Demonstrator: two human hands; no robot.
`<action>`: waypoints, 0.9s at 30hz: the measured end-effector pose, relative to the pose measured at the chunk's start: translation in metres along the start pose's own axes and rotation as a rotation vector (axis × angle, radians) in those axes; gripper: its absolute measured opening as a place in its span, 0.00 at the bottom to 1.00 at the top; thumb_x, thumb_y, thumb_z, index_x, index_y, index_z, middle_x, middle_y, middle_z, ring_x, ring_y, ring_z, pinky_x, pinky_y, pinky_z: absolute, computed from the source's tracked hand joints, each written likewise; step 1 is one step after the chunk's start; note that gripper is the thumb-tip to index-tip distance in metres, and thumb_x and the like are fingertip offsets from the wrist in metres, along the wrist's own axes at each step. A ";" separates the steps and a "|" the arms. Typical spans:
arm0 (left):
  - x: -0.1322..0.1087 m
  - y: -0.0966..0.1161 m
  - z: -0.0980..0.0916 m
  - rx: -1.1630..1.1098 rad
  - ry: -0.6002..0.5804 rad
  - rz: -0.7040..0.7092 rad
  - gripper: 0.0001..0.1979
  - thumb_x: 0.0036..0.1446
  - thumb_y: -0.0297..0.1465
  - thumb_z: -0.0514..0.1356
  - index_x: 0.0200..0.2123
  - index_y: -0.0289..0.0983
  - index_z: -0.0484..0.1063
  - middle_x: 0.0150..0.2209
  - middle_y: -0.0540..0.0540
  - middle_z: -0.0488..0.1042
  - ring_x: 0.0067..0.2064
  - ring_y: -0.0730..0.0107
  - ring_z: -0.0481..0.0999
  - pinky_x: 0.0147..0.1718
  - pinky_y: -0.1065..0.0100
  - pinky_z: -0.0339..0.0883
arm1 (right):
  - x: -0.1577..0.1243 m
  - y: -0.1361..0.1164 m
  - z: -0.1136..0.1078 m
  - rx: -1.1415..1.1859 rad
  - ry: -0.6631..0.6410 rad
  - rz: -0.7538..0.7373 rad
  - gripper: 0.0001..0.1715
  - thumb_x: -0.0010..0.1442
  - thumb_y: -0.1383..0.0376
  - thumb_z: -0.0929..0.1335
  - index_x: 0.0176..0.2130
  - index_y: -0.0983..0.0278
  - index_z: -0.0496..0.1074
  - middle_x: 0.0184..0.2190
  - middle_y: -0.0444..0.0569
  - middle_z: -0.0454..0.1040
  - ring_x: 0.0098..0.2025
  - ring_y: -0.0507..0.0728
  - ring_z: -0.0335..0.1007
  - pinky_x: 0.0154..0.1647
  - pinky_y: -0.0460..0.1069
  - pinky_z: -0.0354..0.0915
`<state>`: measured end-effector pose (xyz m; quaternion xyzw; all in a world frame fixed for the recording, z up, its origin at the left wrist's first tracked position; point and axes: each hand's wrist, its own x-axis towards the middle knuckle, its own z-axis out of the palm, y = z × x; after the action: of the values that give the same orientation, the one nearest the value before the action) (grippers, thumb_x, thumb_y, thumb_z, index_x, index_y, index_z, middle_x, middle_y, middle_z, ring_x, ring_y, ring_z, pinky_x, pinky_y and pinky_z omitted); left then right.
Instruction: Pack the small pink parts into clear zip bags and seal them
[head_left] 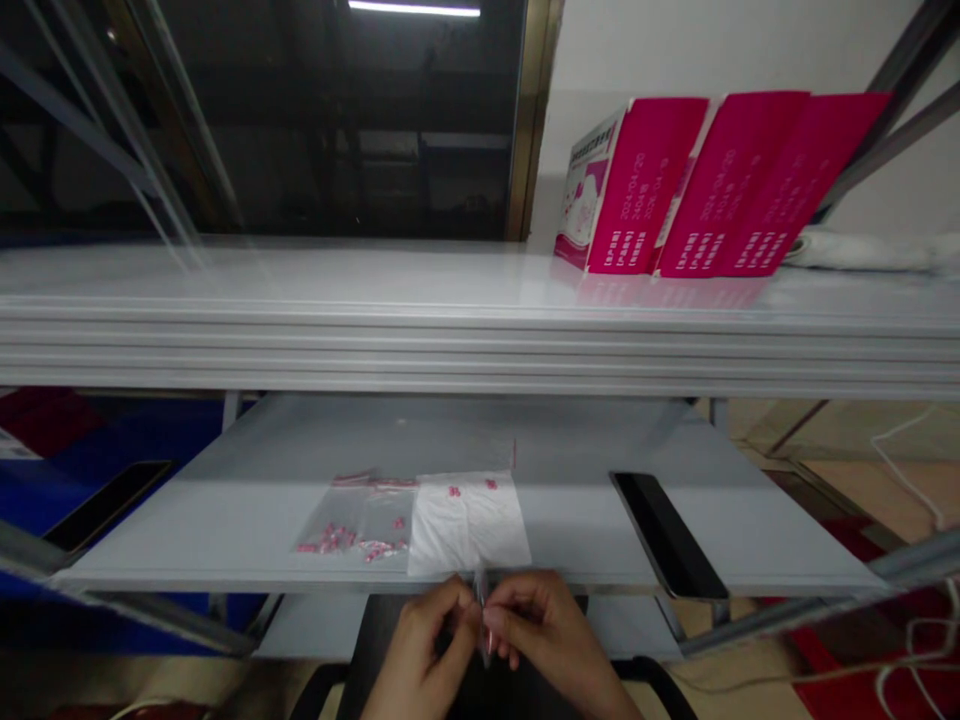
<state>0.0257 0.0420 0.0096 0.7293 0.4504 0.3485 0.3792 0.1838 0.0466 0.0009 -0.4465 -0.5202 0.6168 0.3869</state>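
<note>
- Small clear bag (481, 590): in the head view we are holding it edge-on at the near middle of the scene, just off the near edge of the lower shelf (247, 500). It is too thin and blurred for us to read its contents, though something pink is showing at its lower part.
- Our left hand (420, 650) and right hand (544, 635) are meeting on it, thumbs and forefingers of both closed in a pinch on its upper edge.
- We are judging that the step in hand is fingertip work on that edge. Any next move is calling for a steady two-sided pinch, so nothing slips out.
- Just beyond our hands, a white sheet (469, 525) carrying a few pink pieces is lying beside the clear bags of pink pieces (360, 520), to their right.
- A black phone (667, 535) is resting further right, well apart.
- Pink boxes (712, 185) are leaning on the upper shelf (375, 290), far right.
</note>
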 end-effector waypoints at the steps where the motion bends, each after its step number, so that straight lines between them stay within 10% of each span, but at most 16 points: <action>1: -0.001 -0.001 0.000 0.046 0.001 0.024 0.15 0.63 0.31 0.50 0.24 0.37 0.66 0.23 0.49 0.73 0.26 0.70 0.73 0.27 0.73 0.64 | -0.001 -0.001 0.001 -0.054 0.047 -0.025 0.11 0.50 0.60 0.67 0.21 0.64 0.68 0.17 0.43 0.68 0.19 0.50 0.62 0.21 0.44 0.57; 6: -0.005 -0.004 0.005 0.319 0.182 0.108 0.10 0.57 0.25 0.52 0.24 0.38 0.64 0.21 0.52 0.70 0.23 0.72 0.72 0.23 0.75 0.62 | -0.005 -0.008 0.007 -0.392 0.407 -0.213 0.08 0.44 0.69 0.63 0.18 0.61 0.57 0.15 0.38 0.56 0.20 0.49 0.55 0.22 0.44 0.50; 11: -0.003 -0.001 -0.005 0.385 0.382 0.218 0.08 0.57 0.35 0.59 0.28 0.39 0.66 0.24 0.49 0.73 0.25 0.68 0.75 0.24 0.71 0.70 | -0.004 -0.016 0.005 -0.394 0.358 -0.216 0.09 0.45 0.70 0.63 0.19 0.61 0.56 0.15 0.37 0.55 0.19 0.49 0.54 0.21 0.43 0.50; 15: 0.000 -0.005 -0.009 0.364 0.261 0.390 0.47 0.40 0.48 0.71 0.60 0.36 0.60 0.55 0.32 0.73 0.54 0.44 0.75 0.49 0.50 0.74 | -0.003 -0.018 0.005 -0.377 0.286 -0.214 0.07 0.46 0.71 0.62 0.20 0.61 0.57 0.16 0.38 0.58 0.20 0.49 0.57 0.22 0.43 0.53; 20: 0.002 -0.015 0.000 0.274 0.249 0.342 0.32 0.45 0.32 0.71 0.54 0.45 0.66 0.48 0.43 0.79 0.51 0.49 0.78 0.50 0.44 0.72 | 0.000 -0.013 0.001 -0.445 0.307 -0.183 0.07 0.43 0.73 0.62 0.20 0.61 0.58 0.16 0.38 0.58 0.20 0.50 0.57 0.22 0.44 0.52; 27: 0.010 -0.017 0.004 0.126 0.288 0.250 0.23 0.45 0.34 0.72 0.46 0.42 0.73 0.39 0.46 0.80 0.40 0.58 0.81 0.38 0.60 0.78 | 0.009 -0.012 -0.011 -0.493 0.277 -0.218 0.10 0.49 0.72 0.64 0.19 0.63 0.62 0.16 0.39 0.62 0.20 0.50 0.61 0.22 0.42 0.55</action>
<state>0.0253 0.0552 -0.0054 0.7445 0.4268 0.4646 0.2185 0.1915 0.0601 0.0108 -0.5486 -0.6412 0.3599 0.3980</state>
